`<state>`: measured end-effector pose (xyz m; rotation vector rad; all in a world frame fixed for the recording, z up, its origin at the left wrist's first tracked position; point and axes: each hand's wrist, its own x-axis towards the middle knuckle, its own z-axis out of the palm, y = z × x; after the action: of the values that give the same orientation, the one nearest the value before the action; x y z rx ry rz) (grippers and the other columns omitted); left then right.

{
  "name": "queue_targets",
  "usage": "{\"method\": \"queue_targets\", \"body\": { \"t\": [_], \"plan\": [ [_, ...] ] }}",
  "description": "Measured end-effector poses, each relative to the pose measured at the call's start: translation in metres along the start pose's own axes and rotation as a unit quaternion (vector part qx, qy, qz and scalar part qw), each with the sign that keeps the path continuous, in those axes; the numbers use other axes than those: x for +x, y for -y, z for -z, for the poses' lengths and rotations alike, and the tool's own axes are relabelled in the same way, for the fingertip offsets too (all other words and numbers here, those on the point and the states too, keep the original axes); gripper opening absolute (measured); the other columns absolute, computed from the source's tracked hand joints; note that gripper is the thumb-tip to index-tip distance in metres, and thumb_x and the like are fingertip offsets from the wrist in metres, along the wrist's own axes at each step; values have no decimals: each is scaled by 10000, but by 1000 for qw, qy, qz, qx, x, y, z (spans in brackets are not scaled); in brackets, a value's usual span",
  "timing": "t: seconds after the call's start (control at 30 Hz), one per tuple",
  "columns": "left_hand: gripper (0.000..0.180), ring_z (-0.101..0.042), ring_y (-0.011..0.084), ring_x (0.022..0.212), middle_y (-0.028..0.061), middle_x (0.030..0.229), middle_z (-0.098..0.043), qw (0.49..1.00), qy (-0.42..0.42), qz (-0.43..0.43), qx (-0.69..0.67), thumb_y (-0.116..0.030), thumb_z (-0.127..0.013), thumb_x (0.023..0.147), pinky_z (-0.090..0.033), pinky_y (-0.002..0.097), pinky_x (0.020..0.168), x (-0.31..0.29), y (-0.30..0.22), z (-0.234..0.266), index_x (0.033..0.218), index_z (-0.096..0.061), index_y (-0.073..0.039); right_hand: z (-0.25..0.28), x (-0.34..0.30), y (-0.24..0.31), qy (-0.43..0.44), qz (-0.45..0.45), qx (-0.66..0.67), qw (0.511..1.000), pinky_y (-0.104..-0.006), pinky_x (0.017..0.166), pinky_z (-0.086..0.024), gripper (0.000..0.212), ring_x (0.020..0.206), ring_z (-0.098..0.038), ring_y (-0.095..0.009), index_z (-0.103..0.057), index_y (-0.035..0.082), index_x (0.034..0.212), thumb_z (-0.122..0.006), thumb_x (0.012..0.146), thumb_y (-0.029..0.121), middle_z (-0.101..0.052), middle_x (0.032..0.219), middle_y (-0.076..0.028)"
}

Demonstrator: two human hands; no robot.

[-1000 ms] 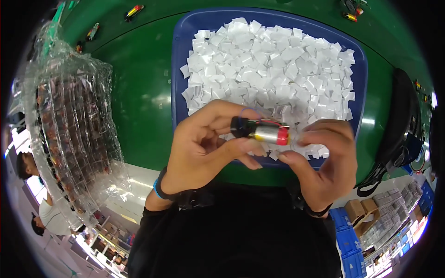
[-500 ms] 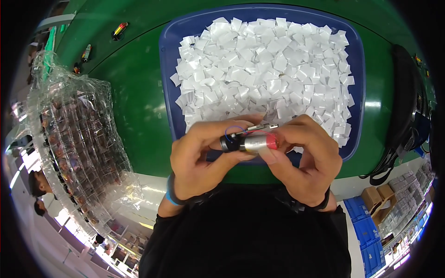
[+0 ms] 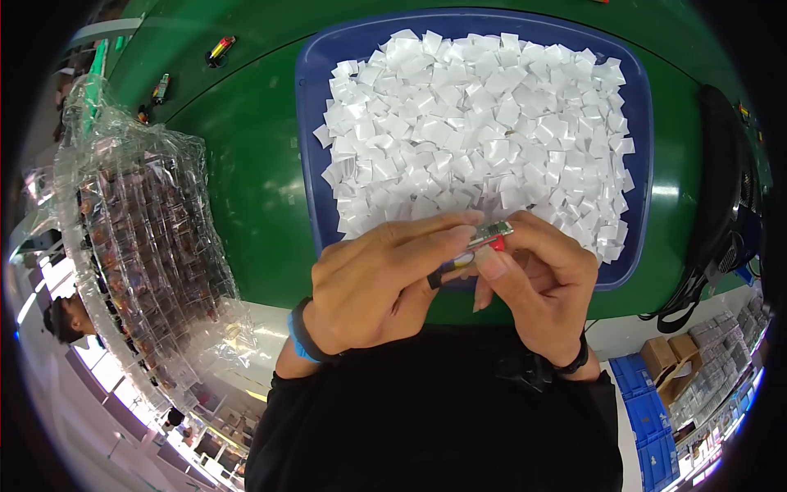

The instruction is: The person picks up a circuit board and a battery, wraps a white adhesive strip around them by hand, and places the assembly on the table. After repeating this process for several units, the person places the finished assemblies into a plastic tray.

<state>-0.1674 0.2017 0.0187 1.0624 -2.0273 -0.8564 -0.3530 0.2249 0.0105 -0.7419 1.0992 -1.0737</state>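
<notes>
Centre frame | left hand (image 3: pixel 373 275) curled over red-tipped battery cell (image 3: pixel 498 244), right hand (image 3: pixel 545 287) pinching its tip | step: probably positioning circuit board (image 3: pixel 493 231) | next: needs steady grip

From my station I saw red on the held part (image 3: pixel 498 243) and silvery grey on its board (image 3: pixel 492 233), between left grip (image 3: pixel 373 275) and right grip (image 3: pixel 545 283). Beyond them, the pieces (image 3: pixel 467 123) were white, the tub (image 3: pixel 311 131) blue, the counter (image 3: pixel 254 189) green; behind the left grip, the wristband (image 3: pixel 300 341) was bright blue.
</notes>
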Motion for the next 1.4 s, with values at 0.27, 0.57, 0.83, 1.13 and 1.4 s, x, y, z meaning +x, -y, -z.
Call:
{"method": "queue_targets", "body": {
  "t": [0.27,0.57,0.83,1.13,1.4],
  "plan": [
    [371,-739,279,871,217,984,-736,999,-18,21,-27,-4,-827,764,-583,313,750,7,-3,1,1076,-631,43,5,-1,-2,30,52,-28,998,-184,558,-467,163,669,-626,-84,-690,-38,973,-768,831,-19,-671,852,-90],
    [326,-671,87,823,58,918,-739,962,-59,251,-88,-246,-742,907,-505,234,615,106,87,98,1122,-653,-18,9,3,18,173,77,-125,974,-211,621,-511,273,728,-645,-130,-673,-27,1106,-688,838,-76,-647,946,-129],
    [274,-656,184,757,72,869,-700,813,-160,-277,486,-279,-769,868,-493,274,634,198,217,128,1029,-681,-76,11,-15,22,158,84,-187,966,-211,632,-517,267,768,-663,-132,-687,1,1090,-705,833,-74,-662,940,-100],
    [233,-602,251,832,104,905,-668,984,80,85,135,-226,-729,907,-452,355,791,209,177,119,1016,-596,-69,9,-24,30,142,114,-175,968,-218,637,-526,211,772,-682,-145,-688,-14,1040,-693,842,-86,-674,947,-115],
    [287,-666,193,767,87,840,-668,983,40,-31,179,31,-825,650,-525,312,649,78,-13,46,795,-586,-33,5,5,35,-6,252,-258,933,-250,598,-550,296,742,-690,-171,-702,26,1076,-768,797,-50,-685,913,-108]
  ]
}}
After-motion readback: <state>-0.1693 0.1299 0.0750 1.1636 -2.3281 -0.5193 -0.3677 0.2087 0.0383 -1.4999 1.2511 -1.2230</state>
